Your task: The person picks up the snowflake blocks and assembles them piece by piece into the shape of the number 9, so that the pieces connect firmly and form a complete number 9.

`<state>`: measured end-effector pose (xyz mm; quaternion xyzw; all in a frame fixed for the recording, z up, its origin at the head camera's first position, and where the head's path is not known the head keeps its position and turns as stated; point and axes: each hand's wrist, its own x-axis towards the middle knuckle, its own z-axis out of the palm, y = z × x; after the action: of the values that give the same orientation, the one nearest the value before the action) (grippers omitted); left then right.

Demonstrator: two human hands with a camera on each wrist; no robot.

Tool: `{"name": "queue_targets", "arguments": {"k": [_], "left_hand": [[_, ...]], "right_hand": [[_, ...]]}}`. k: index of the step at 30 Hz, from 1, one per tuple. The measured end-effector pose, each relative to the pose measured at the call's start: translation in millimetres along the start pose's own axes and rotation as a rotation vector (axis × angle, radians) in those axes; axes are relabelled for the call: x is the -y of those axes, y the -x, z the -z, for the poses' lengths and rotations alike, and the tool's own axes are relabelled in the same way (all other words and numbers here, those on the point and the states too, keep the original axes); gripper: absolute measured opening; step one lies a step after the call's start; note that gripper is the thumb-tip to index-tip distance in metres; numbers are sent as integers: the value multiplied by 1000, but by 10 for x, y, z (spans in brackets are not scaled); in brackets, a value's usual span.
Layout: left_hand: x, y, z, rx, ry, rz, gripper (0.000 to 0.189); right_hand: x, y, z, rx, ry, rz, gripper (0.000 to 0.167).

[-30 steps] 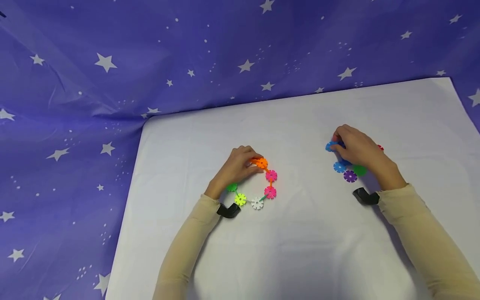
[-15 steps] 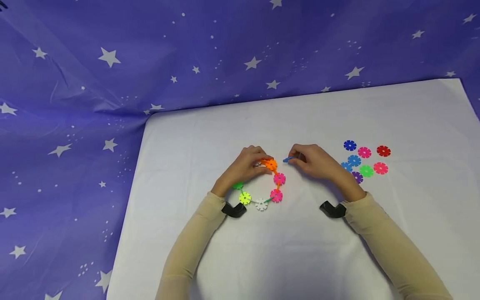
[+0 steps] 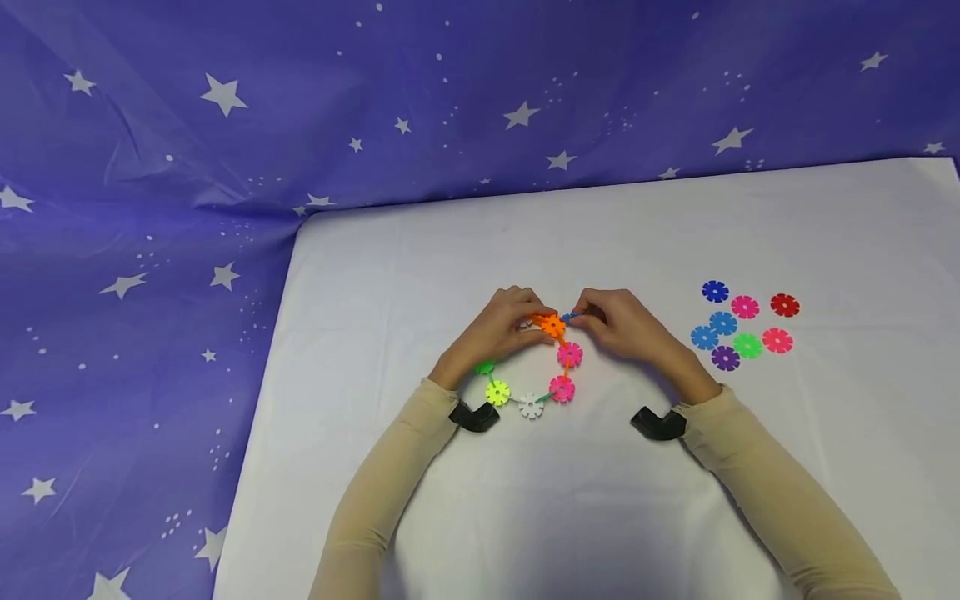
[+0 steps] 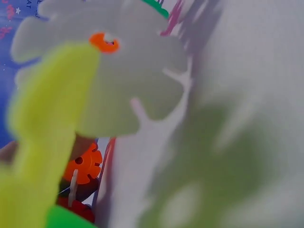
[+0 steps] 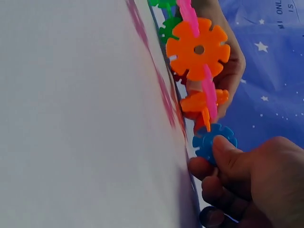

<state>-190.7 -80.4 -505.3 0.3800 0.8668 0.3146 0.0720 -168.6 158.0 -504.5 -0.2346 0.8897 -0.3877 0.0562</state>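
Observation:
A chain of notched plastic discs curves over the white cloth, with a yellow disc [image 3: 497, 393], a white disc [image 3: 531, 406] and pink discs [image 3: 562, 388] along it. My left hand [image 3: 504, 327] grips the chain by its orange disc [image 3: 553, 326] at the upper end. Between thumb and forefinger, my right hand [image 3: 619, 323] pinches a blue disc [image 5: 209, 142]. In the right wrist view the blue disc's edge meets the edge of an orange disc. Blurred yellow and white discs fill much of the left wrist view, hiding most of the left fingers.
Several loose discs lie to the right, among them a dark blue disc [image 3: 716, 291], a red disc [image 3: 785, 305], a green disc [image 3: 747, 346] and a purple disc [image 3: 725, 358]. A purple starry curtain [image 3: 450, 100] hangs behind the table [image 3: 570, 517].
My right hand has come left from the loose discs with a blue disc, which now meets the chain's orange end. The left hand keeps its grip on the chain.

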Motion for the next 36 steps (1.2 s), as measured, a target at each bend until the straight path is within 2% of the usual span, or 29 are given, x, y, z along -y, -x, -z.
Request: {"name": "queue_targets", "arguments": {"k": [5, 9, 12, 15, 18, 21, 25, 29, 31, 34, 36], "left_hand": [[-8, 3, 12, -24, -57, 8, 38], [-38, 32, 72, 6, -126, 38, 54], [-36, 127, 178, 37, -145, 44, 64], [2, 288, 252, 76, -126, 52, 73], [37, 426, 236, 146, -99, 77, 85], [47, 471, 198, 191, -72, 95, 93], [10, 419, 204, 193, -72, 115, 93], [-65, 255, 241, 149, -105, 126, 81], [-108, 130, 237, 133, -103, 100, 72], [-139, -37, 192, 162, -87, 52, 58], [-142, -96, 158, 186, -68, 39, 51]], "right_hand": [[34, -35, -16, -52, 29, 20, 9], [43, -42, -6, -50, 78, -14, 10], [31, -31, 10, -35, 94, -54, 10], [26, -26, 30, -22, 91, -73, 9], [19, -25, 51, -16, 88, -62, 9], [5, -18, 69, -19, 93, -64, 9], [-20, 6, 86, -4, 79, -87, 9], [-25, 13, 99, 16, 70, -74, 9], [-28, 17, 107, 11, 69, -60, 8], [-35, 18, 106, 8, 56, -39, 7], [-37, 8, 92, 9, 44, -28, 6]]}}
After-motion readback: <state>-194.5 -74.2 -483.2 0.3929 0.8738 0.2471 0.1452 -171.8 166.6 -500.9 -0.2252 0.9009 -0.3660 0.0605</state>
